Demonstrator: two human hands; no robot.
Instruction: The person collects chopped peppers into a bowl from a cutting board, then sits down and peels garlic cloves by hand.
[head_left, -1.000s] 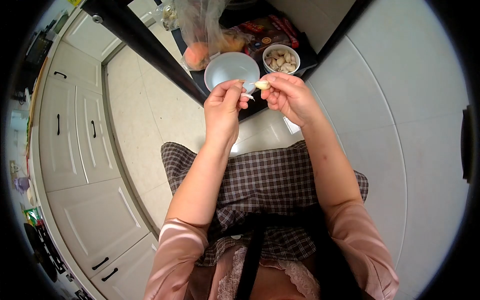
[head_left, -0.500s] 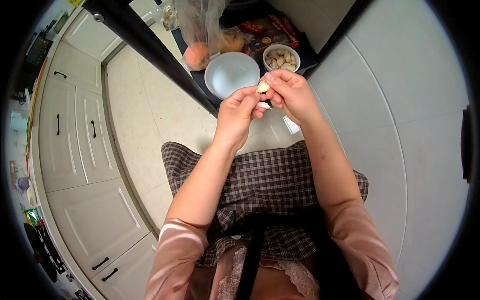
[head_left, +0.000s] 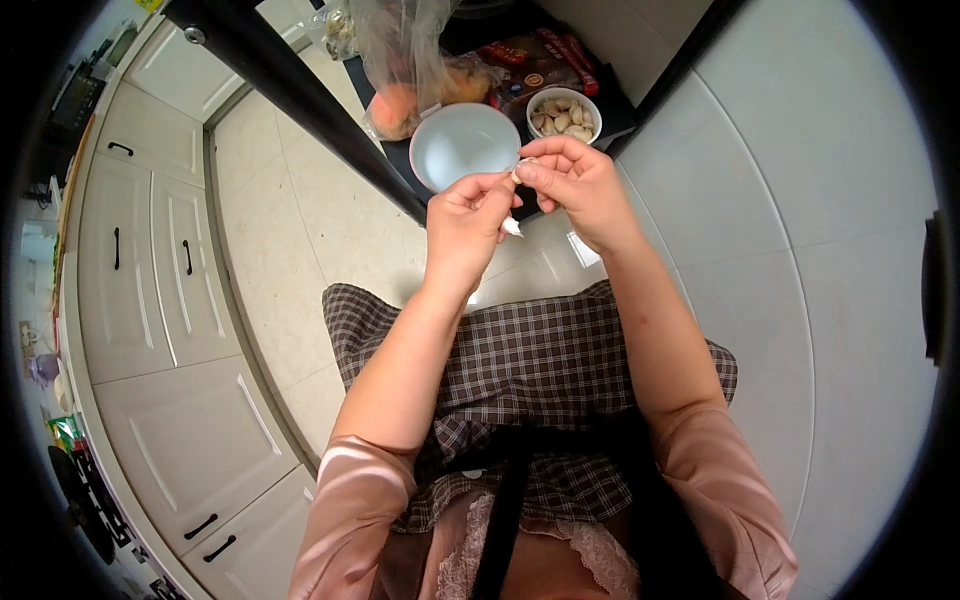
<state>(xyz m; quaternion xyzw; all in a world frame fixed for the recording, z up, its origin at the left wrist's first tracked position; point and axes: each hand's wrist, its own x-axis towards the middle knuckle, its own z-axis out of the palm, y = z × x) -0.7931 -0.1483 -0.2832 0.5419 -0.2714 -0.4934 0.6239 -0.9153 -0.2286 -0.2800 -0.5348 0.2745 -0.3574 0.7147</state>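
A garlic clove (head_left: 518, 174), mostly covered by fingers, is pinched between the thumb and fingertips of my right hand (head_left: 578, 192). My left hand (head_left: 468, 218) meets it from the other side, its thumb and index fingertip at the clove. A piece of white papery garlic skin (head_left: 511, 227) pokes out below the curled fingers of my left hand. Just beyond both hands stands a pale bowl (head_left: 464, 148) with a pink rim. To its right, a small white bowl (head_left: 596, 128) holds several unpeeled garlic cloves (head_left: 563, 115).
The bowls stand on a dark low shelf (head_left: 398, 158) with a black post (head_left: 300, 100) at its left. Behind them are a clear plastic bag (head_left: 400, 50), reddish round produce (head_left: 393, 108) and a dark red package (head_left: 545, 68). White cabinets (head_left: 130, 250) line the left side.
The clove, plainly visible before, is now mostly hidden by my fingers. My left hand has turned slightly, and the garlic skin in it has shifted down and left.
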